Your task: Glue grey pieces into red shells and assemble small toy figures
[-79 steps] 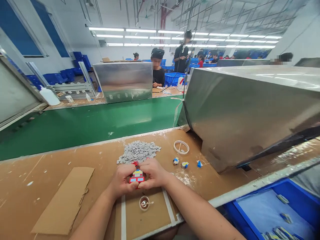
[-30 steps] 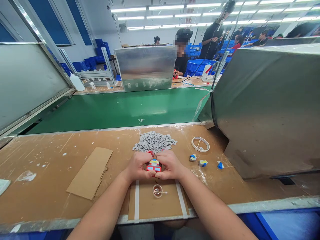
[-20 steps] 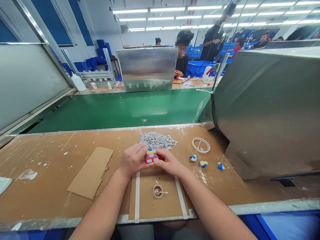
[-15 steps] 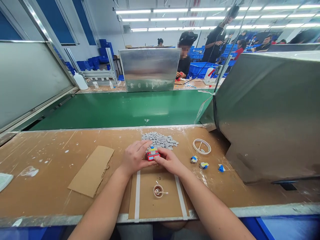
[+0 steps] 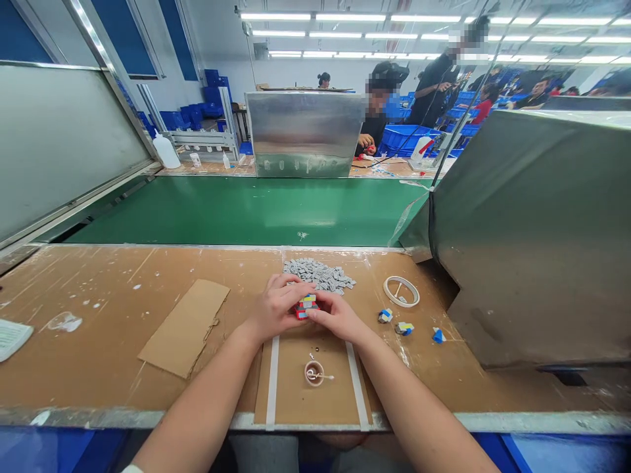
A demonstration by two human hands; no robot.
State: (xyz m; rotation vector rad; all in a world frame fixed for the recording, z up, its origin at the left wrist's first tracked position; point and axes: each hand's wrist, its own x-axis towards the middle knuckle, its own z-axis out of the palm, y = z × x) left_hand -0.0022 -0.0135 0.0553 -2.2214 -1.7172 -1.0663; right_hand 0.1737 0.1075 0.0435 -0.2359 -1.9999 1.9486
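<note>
Between my two hands is a small red toy car point(image 5: 301, 312) with yellow, grey and blue parts on top. My left hand point(image 5: 279, 307) is closed on its left side, its fingers lying over the top of the car. From the right, my right hand point(image 5: 338, 315) grips the other side, thumb at the front. The fingers cover much of the car. Just beyond the hands lies a pile of small flat grey pieces point(image 5: 323, 276). Nearer to me, a small cup point(image 5: 314, 374) with a cotton swab in it stands on the taped cardboard point(image 5: 300, 407).
A roll of white tape point(image 5: 401, 292) lies to the right, near several small blue, yellow and grey pieces point(image 5: 405, 328). At left is a loose cardboard sheet point(image 5: 185, 328). A green conveyor belt point(image 5: 221, 210) runs behind the table. A large metal housing point(image 5: 532, 243) borders the right. A co-worker sits across.
My left hand's fingers have slid further over the top of the toy car, hiding more of it. My right hand keeps its grip. The whole view has shifted slightly.
</note>
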